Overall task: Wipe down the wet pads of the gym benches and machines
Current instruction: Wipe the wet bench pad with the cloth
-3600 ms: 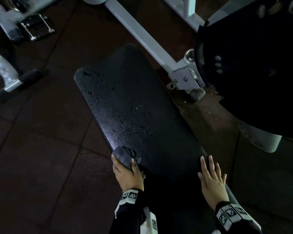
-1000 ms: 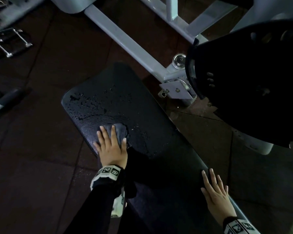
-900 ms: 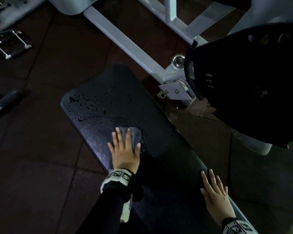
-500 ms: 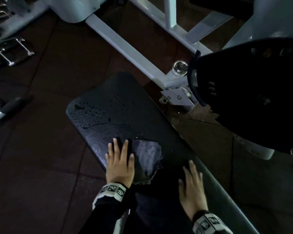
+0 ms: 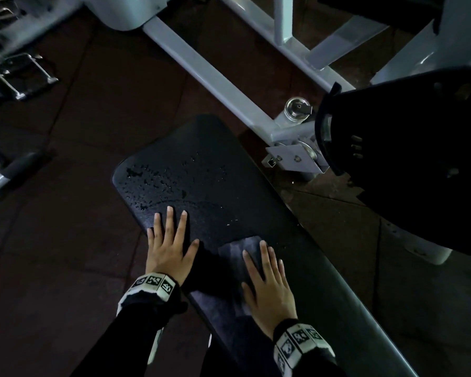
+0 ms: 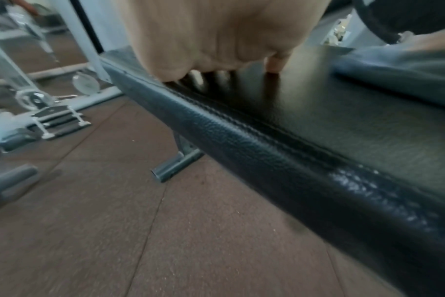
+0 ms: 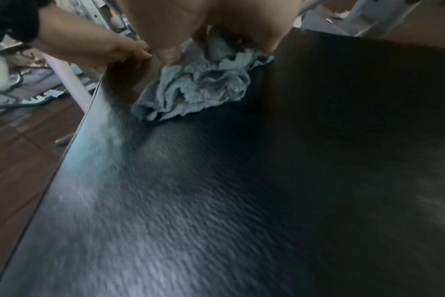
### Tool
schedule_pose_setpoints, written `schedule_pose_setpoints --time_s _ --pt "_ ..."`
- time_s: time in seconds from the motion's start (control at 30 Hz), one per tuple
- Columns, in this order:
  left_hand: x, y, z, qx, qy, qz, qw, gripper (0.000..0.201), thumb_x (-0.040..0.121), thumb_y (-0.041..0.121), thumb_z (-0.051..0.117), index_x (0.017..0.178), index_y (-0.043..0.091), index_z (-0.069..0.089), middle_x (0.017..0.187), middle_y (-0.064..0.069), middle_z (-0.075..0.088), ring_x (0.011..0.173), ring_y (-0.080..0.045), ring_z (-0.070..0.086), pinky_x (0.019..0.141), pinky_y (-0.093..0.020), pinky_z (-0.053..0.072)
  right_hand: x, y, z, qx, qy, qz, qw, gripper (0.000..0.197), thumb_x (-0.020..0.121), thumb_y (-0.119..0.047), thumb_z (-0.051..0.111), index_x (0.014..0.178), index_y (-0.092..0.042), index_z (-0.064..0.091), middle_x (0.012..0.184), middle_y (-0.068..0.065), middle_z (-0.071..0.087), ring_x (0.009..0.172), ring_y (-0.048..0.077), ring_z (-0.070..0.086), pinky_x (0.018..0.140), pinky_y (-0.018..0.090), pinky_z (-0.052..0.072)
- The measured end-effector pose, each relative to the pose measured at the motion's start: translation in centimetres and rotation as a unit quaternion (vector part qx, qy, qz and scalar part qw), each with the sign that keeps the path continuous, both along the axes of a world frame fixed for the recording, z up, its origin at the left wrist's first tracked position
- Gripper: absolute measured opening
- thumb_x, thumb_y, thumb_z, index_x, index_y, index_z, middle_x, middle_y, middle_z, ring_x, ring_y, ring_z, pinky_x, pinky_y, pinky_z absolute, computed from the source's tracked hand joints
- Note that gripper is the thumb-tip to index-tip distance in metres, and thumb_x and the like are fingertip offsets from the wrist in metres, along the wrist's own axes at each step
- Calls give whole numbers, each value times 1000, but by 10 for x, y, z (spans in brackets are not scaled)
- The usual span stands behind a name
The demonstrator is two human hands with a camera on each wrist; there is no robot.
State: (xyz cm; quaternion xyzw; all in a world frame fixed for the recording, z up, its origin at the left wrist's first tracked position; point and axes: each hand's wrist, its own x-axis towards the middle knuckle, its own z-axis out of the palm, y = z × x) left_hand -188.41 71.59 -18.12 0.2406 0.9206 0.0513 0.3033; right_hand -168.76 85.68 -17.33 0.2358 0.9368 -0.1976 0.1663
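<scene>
A long black bench pad (image 5: 229, 186) runs from the lower right towards the upper left, with water drops (image 5: 161, 180) on its far left end. My left hand (image 5: 169, 248) lies flat with spread fingers on the pad's left edge, holding nothing; its palm (image 6: 203, 34) shows in the left wrist view above the stitched pad edge (image 6: 267, 152). My right hand (image 5: 267, 284) presses flat on a crumpled grey cloth (image 5: 237, 251) in the middle of the pad. The right wrist view shows that cloth (image 7: 198, 84) bunched under my fingers, beside my left hand (image 7: 94, 50).
A white machine frame (image 5: 215, 74) crosses the floor beyond the bench. A large black machine part (image 5: 405, 159) overhangs on the right. A metal cable handle (image 5: 25, 74) lies on the dark rubber floor at far left. The bench's foot (image 6: 175, 164) stands below the pad.
The cloth has gone from under my left hand to under my right hand. My right hand came left onto it, and my left hand now rests bare on the pad's left edge.
</scene>
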Motion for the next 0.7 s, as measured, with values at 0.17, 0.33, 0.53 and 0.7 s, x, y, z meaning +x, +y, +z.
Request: schedule_pose_setpoints --time_s 0.17,0.33,0.53,0.7 --pt "3 2 -4 -1 9 0 1000 78 77 66 -4 145 32 -22 149 7 -38 132 -16 -44 106 -32 -31 30 6 1 -1 25 61 998 64 88 -34 38 149 -26 20 158 2 4 144 26 4 116 40 18" --pt "5 2 -11 4 28 0 1000 76 80 64 -3 144 31 -23 149 6 -38 134 -17 -41 107 -34 -31 3 1 -7 12 51 131 990 52 95 -43 35 145 -44 21 158 -6 8 141 35 13 114 45 23" --pt "6 -3 -21 25 79 -12 996 69 92 55 23 152 25 6 160 -7 1 145 -22 -17 114 -40 -13 -75 19 -11 26 65 182 981 50 91 -39 32 140 -42 30 154 -7 23 136 37 30 107 46 27" --pt "7 -4 -24 26 103 -9 994 67 93 56 18 151 30 -3 160 -3 -8 144 -20 -21 114 -37 -20 -103 72 -15 4 52 110 993 57 92 -27 52 142 -43 29 156 -7 5 141 38 16 110 51 24"
